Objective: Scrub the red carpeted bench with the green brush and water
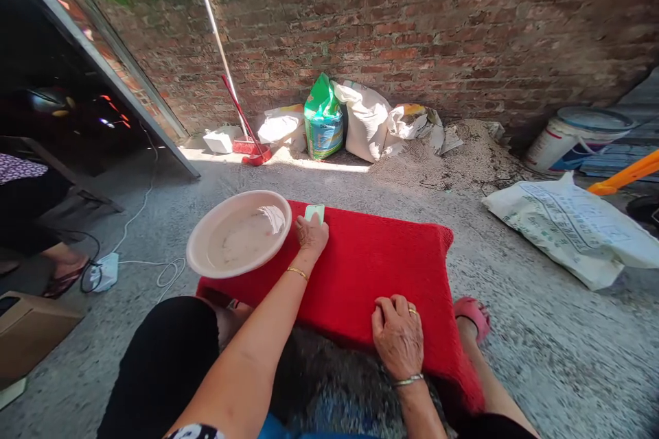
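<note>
My left hand (pixel 311 236) is closed around a pale green rectangular block (pixel 314 211), perhaps soap, at the far edge of a bench or low table draped in red cloth (pixel 360 254). The fingers hide much of the block. Just left of that hand, a pale pink basin (pixel 198 247) of cloudy water stands on the cloth's left end. My right hand (pixel 399 333) rests palm down near the cloth's front edge, its fingers slightly bent and nothing visible in them. The cloth hangs down at the right front corner.
Along the brick wall stand a green bag (pixel 323 123), white sacks (pixel 363 120), a red dustpan (pixel 256 154) and a sand pile (pixel 463 151). A bucket (pixel 571 137) and white sack (pixel 561 226) lie right. At left are a power strip (pixel 106 271), cardboard box (pixel 38 333) and another person's foot (pixel 66 267).
</note>
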A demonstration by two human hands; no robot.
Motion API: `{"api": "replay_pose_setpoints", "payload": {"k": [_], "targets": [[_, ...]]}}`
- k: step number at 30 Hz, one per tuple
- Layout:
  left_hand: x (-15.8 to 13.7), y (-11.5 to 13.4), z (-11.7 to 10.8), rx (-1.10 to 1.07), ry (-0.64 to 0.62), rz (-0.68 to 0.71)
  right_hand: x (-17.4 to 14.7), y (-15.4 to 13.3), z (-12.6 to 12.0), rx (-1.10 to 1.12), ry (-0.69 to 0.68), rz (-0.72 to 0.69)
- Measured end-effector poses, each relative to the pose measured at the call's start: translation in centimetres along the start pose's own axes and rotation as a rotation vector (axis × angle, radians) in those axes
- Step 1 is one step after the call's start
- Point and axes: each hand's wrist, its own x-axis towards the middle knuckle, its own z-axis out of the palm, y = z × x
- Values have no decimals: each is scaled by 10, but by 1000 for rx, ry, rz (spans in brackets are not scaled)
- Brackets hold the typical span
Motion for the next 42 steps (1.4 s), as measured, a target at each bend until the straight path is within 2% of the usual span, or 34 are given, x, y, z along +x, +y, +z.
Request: {"api": "replay_pose_setpoints", "payload": {"k": [2, 7, 9, 11, 15, 17, 19, 20, 23, 28, 30, 31, 34, 39, 41, 42], "targets": [[-22, 20, 10, -11, -23, 63, 0, 1, 0, -8, 4, -8], [-89, 100, 28, -126, -217, 467, 0, 3, -1, -65, -19, -33], [-96, 109, 25, -164, -243, 536, -1, 4, -1, -77, -28, -40], [-84, 96, 16, -164, -200, 469, -1, 5, 0, -60, -6, -49], [-31, 28, -5, -72, -63, 155, -2, 5, 2, -26, 38, -55], [-9, -2, -10, -20, -31, 50, -2, 5, 3, -21, 36, -48], [0, -13, -9, 10, -24, 4, -1, 5, 3, -21, 32, -41], [-2, -10, -5, 14, -26, 0, -1, 5, 3, -23, 31, -39], [-27, 27, 11, -16, -62, 71, -1, 5, 2, -35, 29, -38], [-95, 116, 28, -143, -240, 447, -1, 4, -2, -96, -28, -40], [-107, 132, 26, -189, -304, 553, -1, 3, -3, -122, -52, -31], [-106, 132, 23, -200, -312, 562, 0, 3, -4, -119, -55, -26], [-79, 105, 11, -181, -233, 415, 0, 1, -4, -57, -32, -18], [-8, 23, -4, -44, -67, 50, 1, -2, -4, -1, -11, 9], [2, 11, -2, -7, -44, -12, 1, -2, -4, 10, -20, 19], [0, 13, 1, -2, -42, -15, 1, -2, -4, 14, -22, 22]]}}
